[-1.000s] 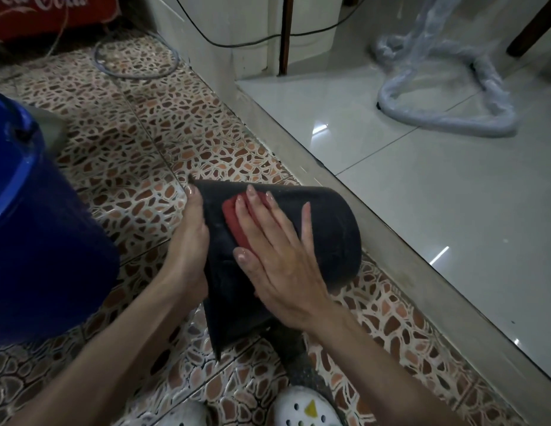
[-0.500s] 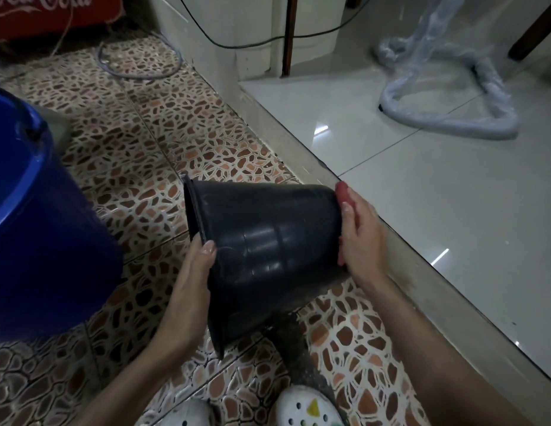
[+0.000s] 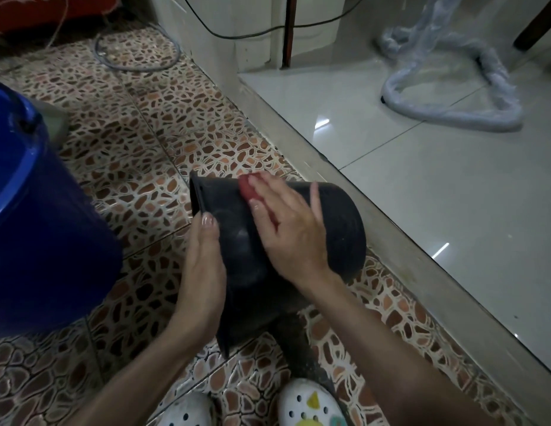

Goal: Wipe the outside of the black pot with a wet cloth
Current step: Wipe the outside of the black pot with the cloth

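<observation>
You are holding the black plastic pot (image 3: 338, 222) on its side above the pebble-patterned tiled floor (image 3: 139, 142), rim pointing left. Your left hand (image 3: 203, 272) is bracing the rim end. Your right hand (image 3: 286, 226) is pressing the red cloth (image 3: 248, 187) flat against the upper wall with straight fingers. A blue plastic bucket (image 3: 37, 229) is standing to your left.
</observation>
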`<move>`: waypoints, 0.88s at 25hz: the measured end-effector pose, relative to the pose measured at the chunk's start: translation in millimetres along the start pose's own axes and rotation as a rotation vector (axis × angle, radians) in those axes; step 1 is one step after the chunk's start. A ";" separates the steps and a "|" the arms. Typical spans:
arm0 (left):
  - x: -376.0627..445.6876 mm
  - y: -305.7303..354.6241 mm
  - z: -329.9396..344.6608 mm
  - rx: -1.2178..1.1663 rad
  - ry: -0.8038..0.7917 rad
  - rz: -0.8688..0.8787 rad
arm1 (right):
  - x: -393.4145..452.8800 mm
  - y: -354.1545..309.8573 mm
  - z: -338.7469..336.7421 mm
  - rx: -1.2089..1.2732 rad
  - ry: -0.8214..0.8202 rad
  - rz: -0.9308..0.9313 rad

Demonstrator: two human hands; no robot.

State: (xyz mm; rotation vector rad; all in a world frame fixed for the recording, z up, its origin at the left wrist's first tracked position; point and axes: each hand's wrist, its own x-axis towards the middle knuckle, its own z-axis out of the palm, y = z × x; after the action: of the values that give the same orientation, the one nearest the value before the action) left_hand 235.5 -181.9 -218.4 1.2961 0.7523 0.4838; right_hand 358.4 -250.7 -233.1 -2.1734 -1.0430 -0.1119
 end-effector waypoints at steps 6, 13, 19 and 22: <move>-40.9 -11.4 5.4 0.056 0.027 0.022 | -2.5 94.2 -36.3 0.071 0.131 0.462; -34.3 -20.8 7.5 0.128 0.070 0.108 | -48.8 -7.0 -16.8 0.253 0.195 -0.061; -38.5 -19.5 2.3 0.112 0.058 0.079 | -6.9 26.3 -6.1 0.015 0.083 0.073; -41.0 -24.8 0.7 0.152 0.035 0.102 | 3.8 78.6 -26.3 -0.005 0.094 0.300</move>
State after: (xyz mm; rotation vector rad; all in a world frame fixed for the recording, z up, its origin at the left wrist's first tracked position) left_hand 206.2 -216.7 -233.2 1.4760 0.7666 0.5410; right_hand 422.5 -297.9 -256.5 -2.2788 -0.6562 -0.0761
